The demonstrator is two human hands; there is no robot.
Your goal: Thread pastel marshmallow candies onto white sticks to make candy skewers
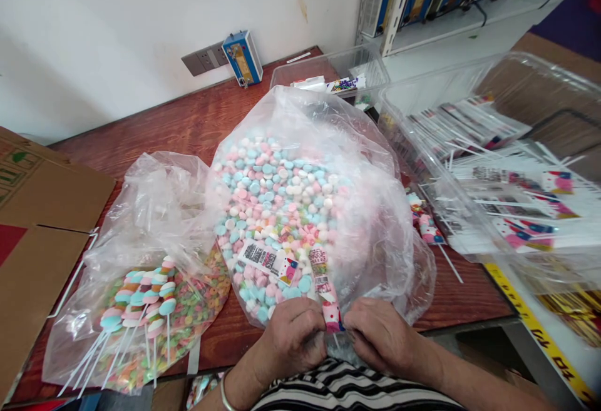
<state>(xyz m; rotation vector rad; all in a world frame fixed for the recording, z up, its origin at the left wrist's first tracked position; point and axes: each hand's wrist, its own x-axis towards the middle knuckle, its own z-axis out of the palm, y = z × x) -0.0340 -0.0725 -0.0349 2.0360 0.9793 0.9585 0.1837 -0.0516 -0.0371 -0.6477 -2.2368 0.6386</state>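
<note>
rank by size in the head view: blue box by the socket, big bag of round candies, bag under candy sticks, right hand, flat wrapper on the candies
1. Big bag of round candies
2. Bag under candy sticks
3. Right hand
4. Blue box and flat wrapper: too alike to rank

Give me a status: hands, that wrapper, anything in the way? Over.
Left hand, right hand: fingers pinching the wrapper near its lower end, one each side. White stick showing below. Big candy bag just beyond; nothing visibly blocking the hands.
</note>
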